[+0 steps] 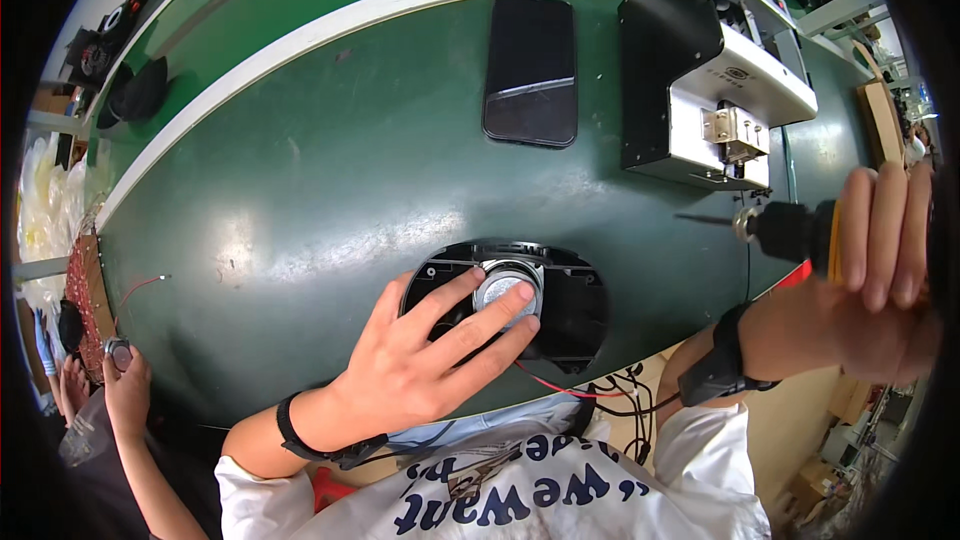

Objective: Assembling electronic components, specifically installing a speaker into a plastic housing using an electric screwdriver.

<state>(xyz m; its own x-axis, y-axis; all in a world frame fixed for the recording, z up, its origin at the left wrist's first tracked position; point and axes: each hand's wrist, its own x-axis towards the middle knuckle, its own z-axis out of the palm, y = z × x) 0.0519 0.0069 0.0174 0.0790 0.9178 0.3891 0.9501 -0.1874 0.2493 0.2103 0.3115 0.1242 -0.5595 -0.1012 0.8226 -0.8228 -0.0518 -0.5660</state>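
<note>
A black plastic housing [578,312] with a rounded outline lies on the green bench near its front edge. In it sits a small round speaker [496,290] with a silver back. My left hand [420,360] rests over it, fingers spread and their tips on the speaker and its frame. Red and black wires [545,381] run from the housing over the bench edge. Off to the right, my right hand [885,240] is wrapped around an electric screwdriver [785,230] with a black nose and yellow-orange body. Its bit points left, apart from the housing.
A black and silver screw feeder [690,80] stands at the back right, with loose dark screws [752,197] beside it. A dark phone [531,70] lies at the back middle. At far left, a co-worker's hand [127,390] holds a small round speaker [119,353].
</note>
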